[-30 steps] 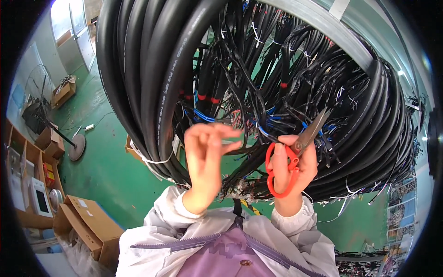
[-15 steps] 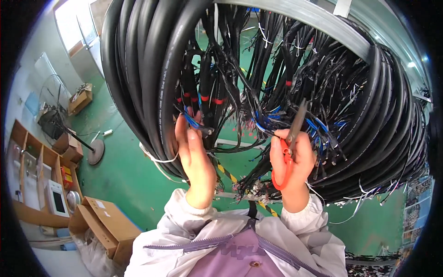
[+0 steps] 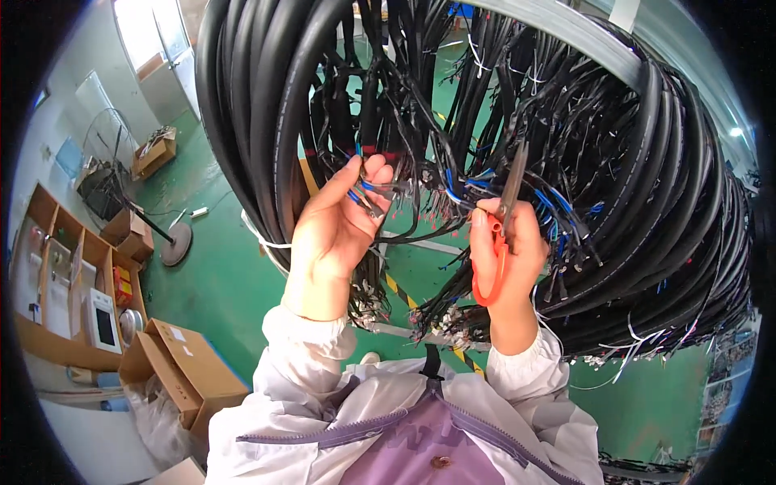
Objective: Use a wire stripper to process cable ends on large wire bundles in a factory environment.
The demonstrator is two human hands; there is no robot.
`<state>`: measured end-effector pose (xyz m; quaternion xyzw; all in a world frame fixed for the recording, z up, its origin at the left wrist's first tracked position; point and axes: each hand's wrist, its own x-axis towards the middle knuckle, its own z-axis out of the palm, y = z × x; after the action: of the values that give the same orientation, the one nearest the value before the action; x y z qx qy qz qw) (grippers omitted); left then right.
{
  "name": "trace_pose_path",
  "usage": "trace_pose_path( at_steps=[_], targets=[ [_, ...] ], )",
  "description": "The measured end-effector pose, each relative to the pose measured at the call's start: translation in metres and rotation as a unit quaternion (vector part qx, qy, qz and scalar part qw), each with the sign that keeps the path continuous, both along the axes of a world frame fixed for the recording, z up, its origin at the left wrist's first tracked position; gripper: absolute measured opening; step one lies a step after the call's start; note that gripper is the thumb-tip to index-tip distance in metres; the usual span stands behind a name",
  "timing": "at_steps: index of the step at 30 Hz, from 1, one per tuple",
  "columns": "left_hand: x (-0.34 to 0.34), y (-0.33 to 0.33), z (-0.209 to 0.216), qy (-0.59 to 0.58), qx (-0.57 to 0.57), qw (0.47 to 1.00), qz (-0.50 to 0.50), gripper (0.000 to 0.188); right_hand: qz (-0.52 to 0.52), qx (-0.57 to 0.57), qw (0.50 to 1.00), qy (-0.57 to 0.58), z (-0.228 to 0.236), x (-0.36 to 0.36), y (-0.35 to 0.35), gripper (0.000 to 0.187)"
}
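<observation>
My left hand (image 3: 335, 222), palm turned up, is closed round thin blue-and-black wires (image 3: 356, 196) of a black cable harness; its fingertips partly cover them. To the right, my right hand (image 3: 513, 255) grips a pair of scissors (image 3: 487, 279) with red handles, the blades pointing up and away. Thumb and forefinger of this hand are also at the tip of a dark wire bundle; whether they pinch it is unclear. Beyond both hands hang many dark branches with blue and white wire ends (image 3: 558, 212). Thick black cables (image 3: 279, 121) curve down beside my left hand.
A grey metal rail (image 3: 566, 32) carries the coiled cables (image 3: 687, 210) on the right. At left stand a floor fan (image 3: 175, 242), a wooden shelf (image 3: 61, 339) and an open cardboard box (image 3: 214, 380). Yellow-black tape (image 3: 400, 293) crosses the green floor (image 3: 242, 315).
My left hand has turned palm up and shifted slightly up and right with the wires. The right hand with the scissors has moved slightly upward. The whole view has shifted a little.
</observation>
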<state>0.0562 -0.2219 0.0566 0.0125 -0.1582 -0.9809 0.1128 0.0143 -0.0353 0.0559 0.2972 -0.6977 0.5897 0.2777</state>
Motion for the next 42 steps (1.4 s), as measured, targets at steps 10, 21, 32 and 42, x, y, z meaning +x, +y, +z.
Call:
trace_pose_path(
  at_steps=[10,21,32,42],
  targets=[
    [0.016,0.016,0.014,0.024,0.036,0.995,-0.087,0.015,-0.005,0.01,0.999,-0.032,0.002,0.009,0.008,0.005],
    [0.022,0.01,0.013,0.04,0.029,0.992,-0.118,0.018,-0.003,-0.017,0.996,-0.092,0.032,0.074,0.004,0.025],
    [0.021,0.006,0.013,0.027,0.014,0.993,-0.118,0.016,0.058,0.095,0.993,0.04,0.035,0.089,-0.005,0.027],
    [0.018,0.003,0.016,0.072,0.053,0.985,-0.15,0.015,0.096,0.041,0.985,-0.137,0.01,0.09,-0.034,0.036]
  ],
)
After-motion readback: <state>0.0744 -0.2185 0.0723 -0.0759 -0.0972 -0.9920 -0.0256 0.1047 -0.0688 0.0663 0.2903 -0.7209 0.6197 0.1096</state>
